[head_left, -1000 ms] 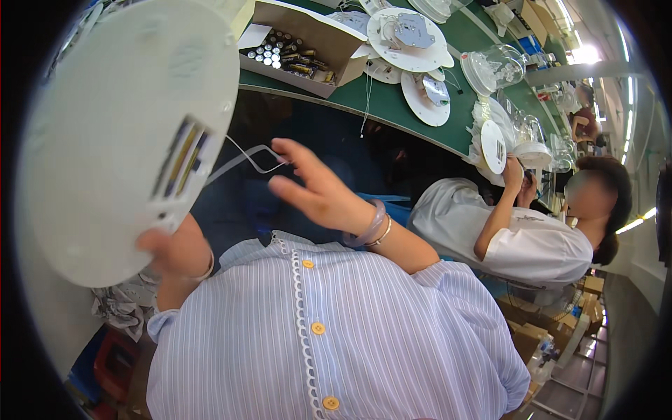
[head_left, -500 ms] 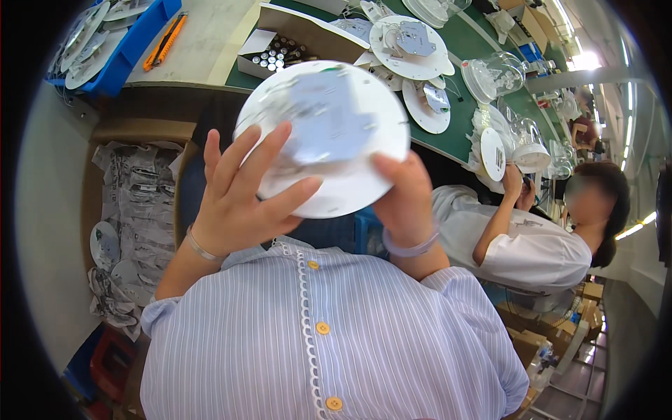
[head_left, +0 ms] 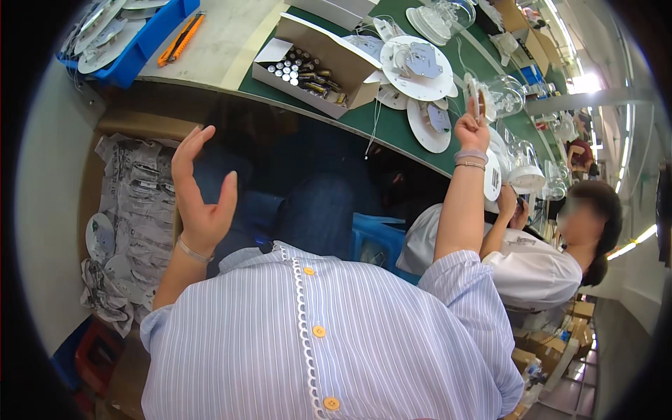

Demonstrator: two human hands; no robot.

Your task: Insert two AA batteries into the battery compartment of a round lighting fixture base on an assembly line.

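Observation:
My left hand (head_left: pixel 203 203) is raised at the left with thumb and fingers apart, holding nothing. It hovers near a carton lined with printed paper (head_left: pixel 140 203). Reaching far to the right over the green table, my right hand (head_left: pixel 472 133) pinches a white round plate (head_left: pixel 476 94) seen nearly edge-on. That plate overlaps a clear dome (head_left: pixel 507 94) on a white base; whether they touch I cannot tell. Left of my right hand lie stacked white round plates (head_left: pixel 437 85) with grey patches and wires. A white box (head_left: pixel 297 91) of batteries (head_left: pixel 308 73) stands at the table edge.
A blue bin (head_left: pixel 143 52) of similar plates and an orange utility knife (head_left: pixel 182 40) are at the far left. A co-worker in a white shirt (head_left: pixel 528 269) sits close on the right, hands near more domes. A blue stool (head_left: pixel 364 234) stands below the table.
The round plate has left the space between my hands. My right hand has carried it far right and tilted it edge-on. My left hand has let go and shifted slightly left.

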